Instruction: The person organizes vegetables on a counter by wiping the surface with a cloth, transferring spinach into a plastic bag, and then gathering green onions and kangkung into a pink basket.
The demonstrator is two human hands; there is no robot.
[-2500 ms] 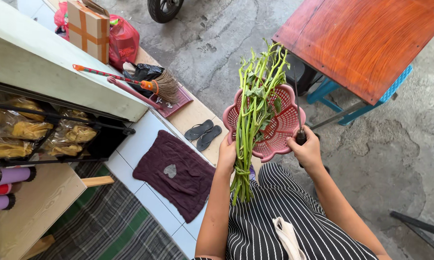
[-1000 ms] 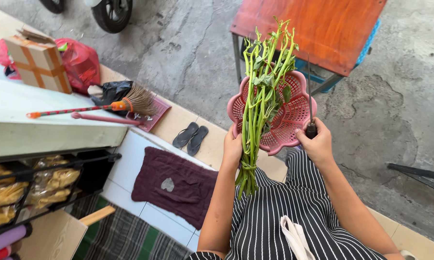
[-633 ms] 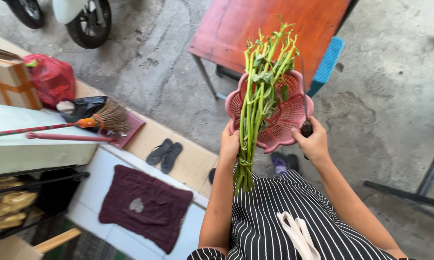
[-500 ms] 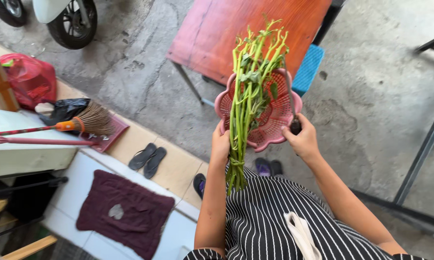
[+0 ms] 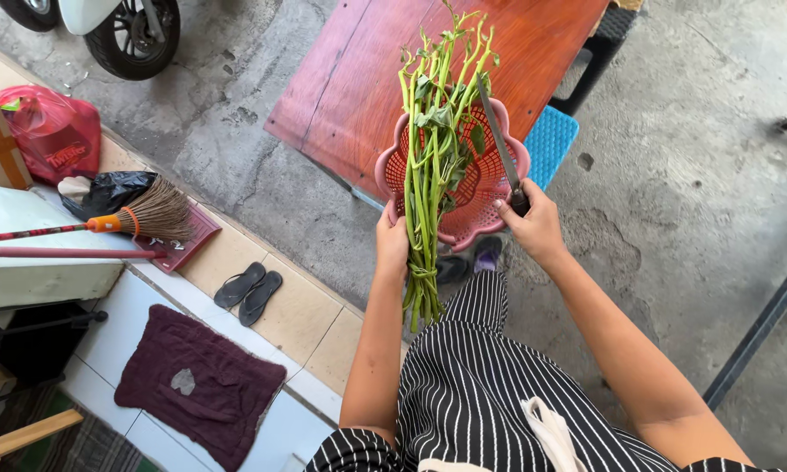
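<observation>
My left hand [image 5: 392, 241] grips the near rim of a pink plastic colander basket [image 5: 476, 205] together with a tied bunch of long green stems [image 5: 431, 166] that lies across it, leafy tips pointing away from me. On the other side of the rim my right hand [image 5: 534, 225] holds the basket and a knife [image 5: 498, 135], whose blade rests over the basket pointing away. The basket is carried in front of my striped apron, just short of the near edge of a red-brown wooden table [image 5: 393, 65].
A blue plastic stool [image 5: 551, 140] stands under the table. Black sandals [image 5: 250, 291] and a dark red mat [image 5: 199, 383] lie on the tiled step at left, near a broom and dustpan [image 5: 149, 214], a red bag [image 5: 54, 135] and a scooter wheel [image 5: 131, 35].
I have moved forward off the tiled step toward the wooden table, which now sits right behind the basket. Both hands keep the same hold on basket, stems and knife.
</observation>
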